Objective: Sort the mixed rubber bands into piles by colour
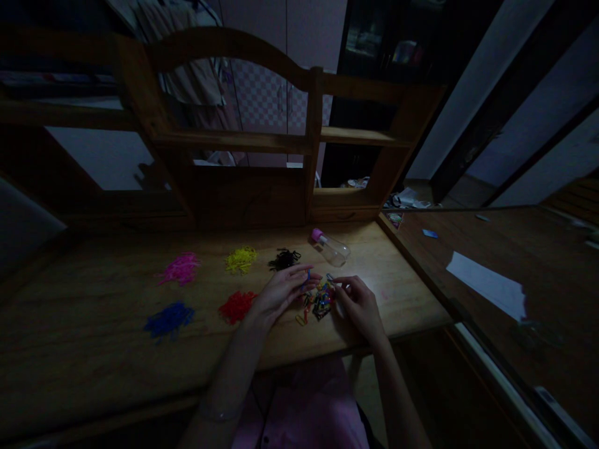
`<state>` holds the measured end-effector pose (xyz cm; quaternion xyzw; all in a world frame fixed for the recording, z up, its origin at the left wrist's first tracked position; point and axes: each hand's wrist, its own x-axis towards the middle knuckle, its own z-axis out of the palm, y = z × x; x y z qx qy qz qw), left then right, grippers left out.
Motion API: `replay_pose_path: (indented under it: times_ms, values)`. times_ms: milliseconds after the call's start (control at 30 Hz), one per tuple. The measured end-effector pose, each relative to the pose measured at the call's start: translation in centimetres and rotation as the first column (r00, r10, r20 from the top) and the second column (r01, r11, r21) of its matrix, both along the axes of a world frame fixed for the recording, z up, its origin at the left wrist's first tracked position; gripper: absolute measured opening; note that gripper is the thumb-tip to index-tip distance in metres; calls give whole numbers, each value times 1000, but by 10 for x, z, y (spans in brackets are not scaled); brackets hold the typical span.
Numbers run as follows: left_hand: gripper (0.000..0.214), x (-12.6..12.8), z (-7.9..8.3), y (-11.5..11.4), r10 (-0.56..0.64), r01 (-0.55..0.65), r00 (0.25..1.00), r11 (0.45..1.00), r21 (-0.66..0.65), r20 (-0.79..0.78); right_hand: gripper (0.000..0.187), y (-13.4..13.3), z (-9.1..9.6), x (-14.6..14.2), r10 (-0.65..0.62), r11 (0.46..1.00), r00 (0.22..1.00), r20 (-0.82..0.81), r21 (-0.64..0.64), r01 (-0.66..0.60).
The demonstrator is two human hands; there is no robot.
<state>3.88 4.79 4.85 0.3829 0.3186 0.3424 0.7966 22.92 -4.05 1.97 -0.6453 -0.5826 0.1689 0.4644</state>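
Note:
A small mixed pile of coloured elastic bands (322, 303) lies on the wooden desk between my hands. My left hand (279, 292) reaches along the pile's left side, fingers bent, with blue elastic bands (308, 275) caught between them. At the pile's right edge, the thumb and fingers of my right hand (359, 304) pinch together at a bluish elastic band (330, 277). A yellow loop (300, 320) rests just in front of the pile. Sorted by colour, separate heaps lie to the left: red (238, 307), black (284, 259), yellow (241, 259), pink (180, 269) and blue (169, 319).
A clear bottle (335, 250) with a pink cap lies on its side behind the pile. The desk's wooden shelf frame (234, 142) rises at the back. To the right, another brown surface (468, 240) carries a white sheet of paper (489, 284) and a small blue card (429, 234).

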Motion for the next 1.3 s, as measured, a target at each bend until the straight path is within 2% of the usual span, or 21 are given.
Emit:
replay_pose_path:
  times_ms: [100,233,400,667,867,1000,1167,1300]
  values:
    - [22,-1,2,-3,1,5,995,998,-62,97,20,0,-2,1,-4,1000,1000,6,4,4]
    - [24,-3,-2,-2,4,21,975,994,-110,223,19,0,-2,1,0,1000,1000,14,4,0]
    - [26,-3,-5,-3,10,11,973,996,-91,230,20,0,1,1,12,1000,1000,14,-7,-12]
    - [35,5,-2,-11,-15,25,993,996,-85,117,21,0,4,-1,18,1000,1000,20,-3,-18]
    - [42,5,-6,-10,-28,28,1000,997,74,-8,19,0,0,0,15,1000,1000,21,-6,-15]
    - [41,7,-7,-10,-3,12,996,994,108,-86,19,-1,3,0,29,1000,1000,10,1,-29]
    - [46,17,-6,-15,50,-25,984,989,147,-171,22,-5,11,-5,112,993,992,-62,53,-109]
    - [49,31,-11,-23,58,28,955,959,282,-291,23,-6,12,-7,185,982,977,-110,64,-179]
